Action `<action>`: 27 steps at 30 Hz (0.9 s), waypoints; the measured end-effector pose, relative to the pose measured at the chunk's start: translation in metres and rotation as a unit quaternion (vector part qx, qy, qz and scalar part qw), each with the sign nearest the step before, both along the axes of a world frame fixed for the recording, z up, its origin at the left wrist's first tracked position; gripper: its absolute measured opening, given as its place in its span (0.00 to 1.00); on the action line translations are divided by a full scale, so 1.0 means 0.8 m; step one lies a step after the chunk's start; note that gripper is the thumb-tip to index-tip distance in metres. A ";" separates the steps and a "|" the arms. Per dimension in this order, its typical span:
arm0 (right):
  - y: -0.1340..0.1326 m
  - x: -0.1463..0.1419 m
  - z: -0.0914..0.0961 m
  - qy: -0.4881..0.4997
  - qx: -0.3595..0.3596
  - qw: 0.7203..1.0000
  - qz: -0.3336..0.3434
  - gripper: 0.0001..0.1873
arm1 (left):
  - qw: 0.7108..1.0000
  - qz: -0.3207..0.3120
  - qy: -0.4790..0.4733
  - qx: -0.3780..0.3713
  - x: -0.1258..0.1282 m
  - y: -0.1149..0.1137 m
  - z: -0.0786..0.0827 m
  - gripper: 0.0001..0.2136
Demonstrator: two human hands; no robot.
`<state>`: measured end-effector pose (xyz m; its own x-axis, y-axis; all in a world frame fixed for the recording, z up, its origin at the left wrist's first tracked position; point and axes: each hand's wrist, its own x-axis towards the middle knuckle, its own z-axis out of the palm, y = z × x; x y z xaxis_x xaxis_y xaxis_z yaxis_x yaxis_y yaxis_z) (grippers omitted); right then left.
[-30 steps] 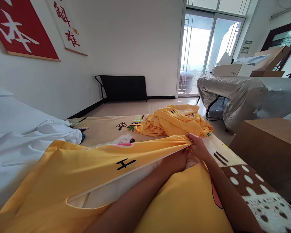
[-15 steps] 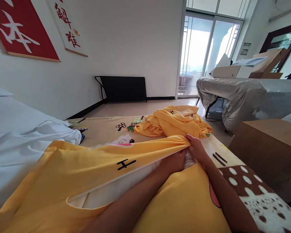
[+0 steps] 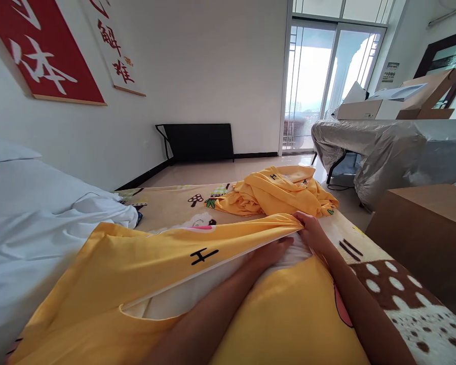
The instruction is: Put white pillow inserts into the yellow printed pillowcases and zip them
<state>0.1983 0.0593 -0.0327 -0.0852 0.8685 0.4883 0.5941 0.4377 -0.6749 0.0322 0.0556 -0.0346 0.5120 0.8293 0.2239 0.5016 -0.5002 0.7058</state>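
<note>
Head view: right hand, fingers closed on the gathered edge of a yellow cover; left hand within the cover's opening, over white inner material (that grip: cannot tell); cover lying on patterned blanket.

The right fingers gripped the edge of a yellow cover, while the left fingers lay within its opening, over white material. Beyond the fingers, a yellow cloth heap lay on a patterned blanket; to their right stood a cardboard box.
</note>
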 end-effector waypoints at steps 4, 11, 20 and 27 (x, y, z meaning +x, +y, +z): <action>-0.004 0.001 0.005 0.016 -0.007 1.000 0.016 0.12 | 0.999 0.010 0.021 0.049 0.003 -0.010 -0.003 0.21; -0.004 0.001 0.005 0.049 -0.019 0.998 0.027 0.11 | 0.991 -0.097 0.052 0.074 0.001 -0.005 0.004 0.19; -0.004 0.003 0.003 0.076 -0.034 0.995 0.051 0.10 | 0.984 -0.077 0.073 0.141 -0.002 -0.015 0.005 0.19; -0.009 0.000 0.009 0.081 -0.030 0.995 0.050 0.08 | 0.990 -0.070 0.031 0.114 -0.003 -0.013 0.002 0.21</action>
<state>0.1984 0.0521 -0.0251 -0.0965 0.8882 0.4493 0.4310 0.4442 -0.7855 0.0299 0.0449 -0.0333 0.6368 0.6805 0.3623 0.4552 -0.7112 0.5357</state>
